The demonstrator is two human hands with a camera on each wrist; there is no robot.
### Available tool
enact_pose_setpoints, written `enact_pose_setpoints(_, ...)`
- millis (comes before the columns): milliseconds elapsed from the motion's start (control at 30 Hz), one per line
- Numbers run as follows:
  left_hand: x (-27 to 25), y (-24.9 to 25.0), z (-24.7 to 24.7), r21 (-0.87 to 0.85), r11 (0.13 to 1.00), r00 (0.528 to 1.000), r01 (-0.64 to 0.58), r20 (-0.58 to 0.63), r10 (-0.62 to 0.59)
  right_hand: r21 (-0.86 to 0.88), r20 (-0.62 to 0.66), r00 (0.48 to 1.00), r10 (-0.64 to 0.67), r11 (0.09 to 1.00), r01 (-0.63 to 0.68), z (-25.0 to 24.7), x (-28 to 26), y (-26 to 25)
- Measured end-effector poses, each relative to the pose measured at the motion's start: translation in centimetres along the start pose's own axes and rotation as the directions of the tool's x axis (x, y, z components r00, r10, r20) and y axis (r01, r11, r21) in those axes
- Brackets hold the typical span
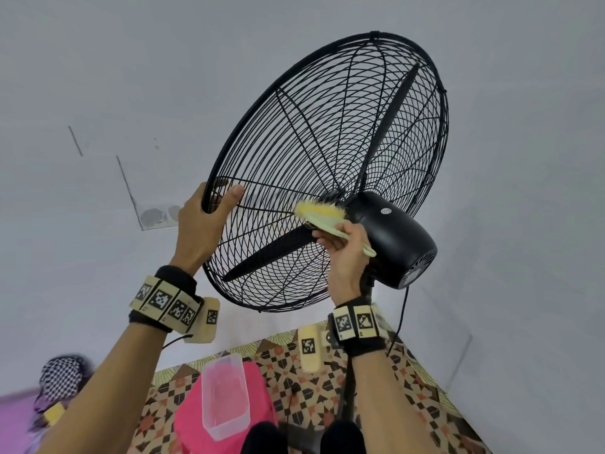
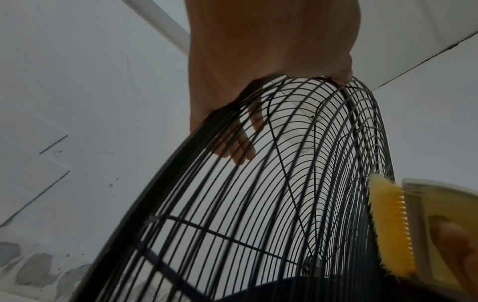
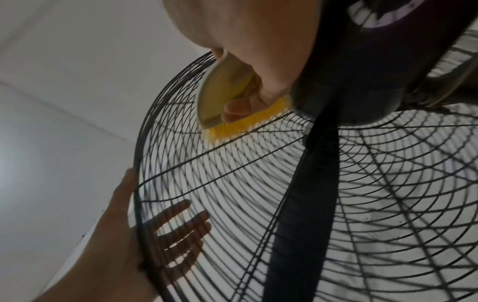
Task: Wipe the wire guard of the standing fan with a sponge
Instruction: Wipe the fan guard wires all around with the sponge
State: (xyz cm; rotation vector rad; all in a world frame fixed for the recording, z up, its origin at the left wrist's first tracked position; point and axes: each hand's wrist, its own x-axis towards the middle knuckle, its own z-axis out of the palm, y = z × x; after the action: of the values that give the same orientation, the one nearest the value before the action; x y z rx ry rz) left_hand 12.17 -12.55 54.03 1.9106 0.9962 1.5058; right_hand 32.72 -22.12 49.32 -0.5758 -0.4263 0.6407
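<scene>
While left hand (image 1: 199,221) clasps the round black wire guard's (image 1: 327,142) rim, right hand (image 1: 343,253) pinches a yellow-bristled brush (image 1: 322,213), bristles on wires.

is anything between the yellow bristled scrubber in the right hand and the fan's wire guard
Nothing visible. The right hand grips the pale green brush with yellow bristles, and its bristles already press on the rear of the black wire guard, beside the black motor housing.

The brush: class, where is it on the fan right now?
In the head view the brush is in the right hand, its yellow bristles against the rear wire guard, just left of the black motor housing.
</scene>
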Motion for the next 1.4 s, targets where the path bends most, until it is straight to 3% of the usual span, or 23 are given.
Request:
enact_pose_setpoints(167, 0.0, 0.0, 0.1, -0.009, 1.000, 1.000, 0.008, -0.002, -0.008, 0.117, 0.125, 0.977, 0.175, 0.975, -0.189, -0.3, -1.2, -0.3)
enact_pose_setpoints(367, 0.2, -0.3, -0.1, 0.013, 1.000, 1.000, -0.001, 0.028, 0.000, 0.220, -0.089, 0.990, 0.112, 0.971, -0.091, -0.1, 0.1, 0.5)
enact_pose_setpoints(467, 0.1, -0.4, -0.1, 0.007, 1.000, 1.000, 0.000, 0.031, 0.000, 0.247, -0.071, 0.989, 0.131, 0.963, -0.110, 0.6, -0.6, 1.4)
enact_pose_setpoints(600, 0.2, -0.4, -0.1, 0.005, 1.000, 0.999, -0.004, 0.032, 0.004, 0.237, 0.048, 0.981, 0.186, 0.952, -0.192, -0.2, -1.4, 0.9)
enact_pose_setpoints(800, 0.1, -0.4, -0.3, 0.002, 1.000, 0.999, 0.002, 0.036, -0.002, 0.176, -0.088, 0.995, 0.050, 0.984, -0.034, 0.4, -0.6, 1.5)
enact_pose_setpoints(967, 0.0, -0.4, -0.2, -0.012, 1.000, 1.000, 0.007, 0.027, -0.006, 0.175, 0.012, 0.990, 0.138, 0.975, -0.138, -0.2, -1.9, 1.6)
enact_pose_setpoints(1133, 0.0, -0.4, -0.3, -0.035, 0.999, 0.999, 0.004, 0.047, -0.002, 0.159, -0.082, 0.997, 0.017, 0.987, -0.003, -0.3, -0.3, 1.8)
enact_pose_setpoints(1300, -0.1, -0.8, -0.5, -0.027, 1.000, 0.999, 0.012, 0.033, -0.011, 0.100, -0.103, 0.985, 0.140, 0.987, -0.130, -0.9, -1.2, 2.4)
enact_pose_setpoints(1400, -0.2, -0.5, -0.5, -0.036, 0.999, 0.998, -0.003, 0.056, 0.006, 0.159, -0.132, 0.984, 0.119, 0.982, -0.098, -1.2, -0.9, 1.5)
